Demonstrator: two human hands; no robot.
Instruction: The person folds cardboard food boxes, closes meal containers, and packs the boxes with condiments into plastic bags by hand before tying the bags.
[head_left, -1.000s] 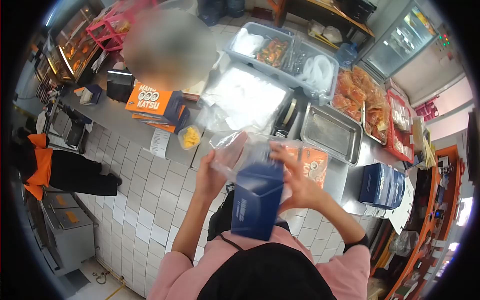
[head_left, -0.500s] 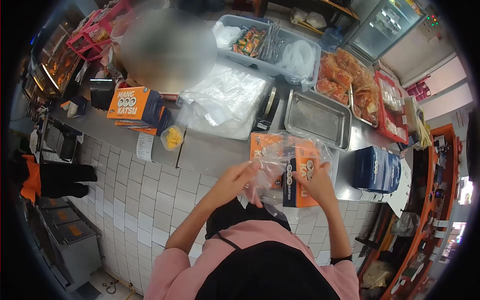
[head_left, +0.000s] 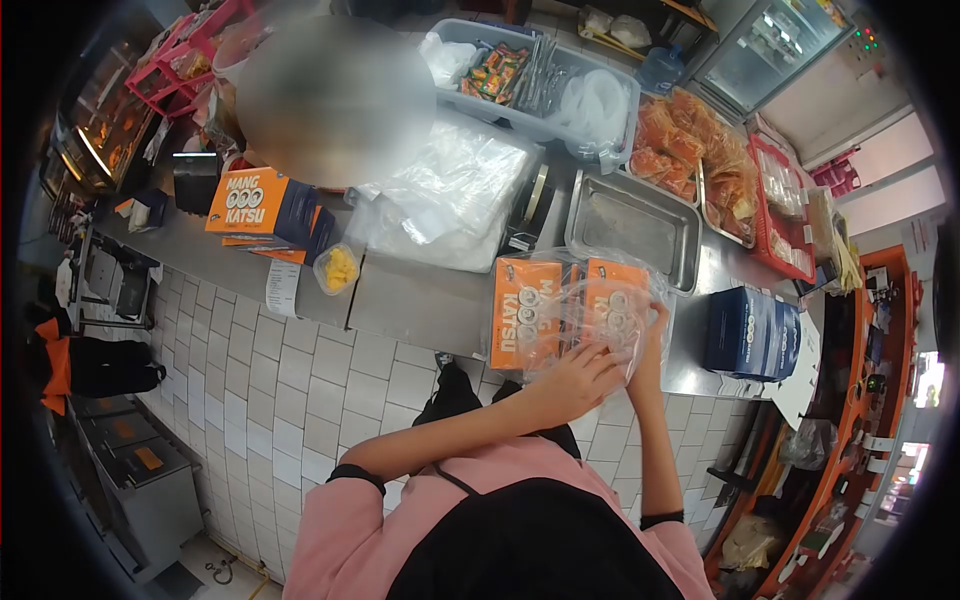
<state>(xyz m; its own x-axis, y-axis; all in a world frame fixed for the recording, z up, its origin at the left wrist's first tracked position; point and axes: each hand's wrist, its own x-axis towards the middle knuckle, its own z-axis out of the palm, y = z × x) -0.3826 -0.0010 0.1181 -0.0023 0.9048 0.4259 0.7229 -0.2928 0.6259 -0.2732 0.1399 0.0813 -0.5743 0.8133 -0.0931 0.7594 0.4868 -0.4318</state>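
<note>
Two orange and navy food boxes stand side by side at the counter's front edge, the left box (head_left: pixel 508 315) and the right box (head_left: pixel 615 272). A clear plastic bag (head_left: pixel 572 335) lies around and over them, bunched toward the right. My left hand (head_left: pixel 578 382) reaches across in front of the right box, its fingers bent onto the gathered plastic. At the right side of that box, my right hand (head_left: pixel 648 350) is closed on the bag too. Part of its fingers is hidden behind the plastic.
Behind the boxes sits a steel tray (head_left: pixel 600 245); a stack of clear bags (head_left: pixel 435 210) lies to its left. Navy boxes (head_left: pixel 752 335) stand at right. More orange boxes (head_left: pixel 255 205) and a yellow-filled tub (head_left: pixel 337 268) are at left. A blurred person is across the counter.
The right box has moved from the counter's front edge back beside the left one, inside the bag. My left hand has crossed rightward to the gathered plastic.
</note>
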